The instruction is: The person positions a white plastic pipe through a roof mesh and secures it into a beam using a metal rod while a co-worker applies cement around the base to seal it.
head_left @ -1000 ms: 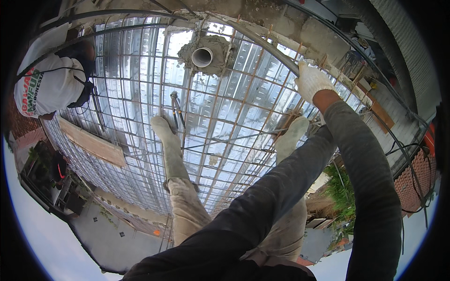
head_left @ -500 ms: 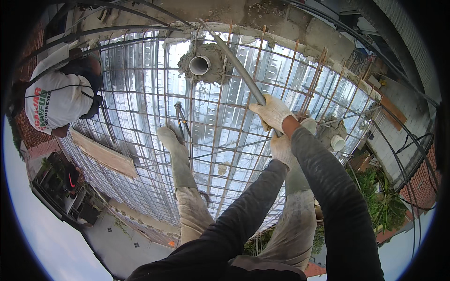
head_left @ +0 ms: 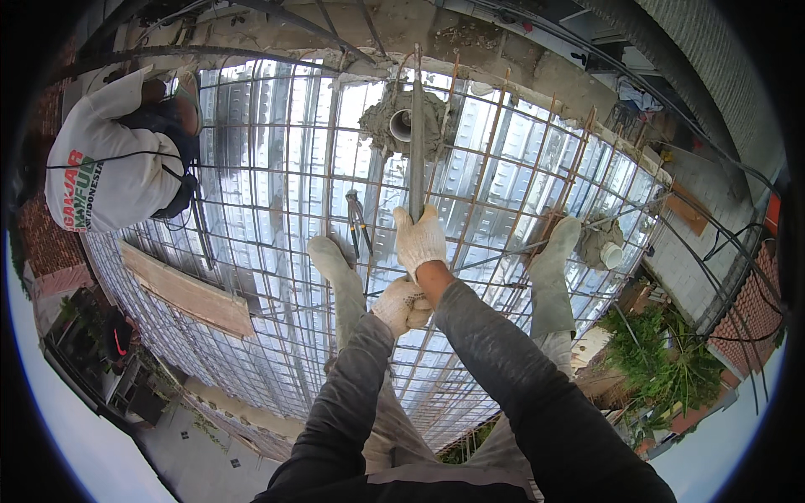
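In my gloved right hand (head_left: 420,245) I grip a long grey metal pipe (head_left: 417,142), which points away from me past a wet concrete collar. My gloved left hand (head_left: 402,308) is closed in a fist lower down, at the pipe's near end, mostly covering it. The pipe passes just right of a white plastic pipe stub (head_left: 401,126) set in the grey concrete collar (head_left: 429,132). Pincers with orange and black handles (head_left: 358,225) lie on the rebar grid, left of my hands. My boots stand on the grid to either side.
A rebar grid (head_left: 277,201) covers shiny ribbed metal decking (head_left: 327,109). A co-worker in a white shirt (head_left: 113,159) crouches at left. A wooden plank (head_left: 184,289) lies near them. Another white pipe stub (head_left: 610,255) stands at right. Black cables run along the far and right edges.
Both hands have moved left and nearer to me with the pipe. The pipe has swung from a slant to nearly straight ahead. My view has shifted slightly.
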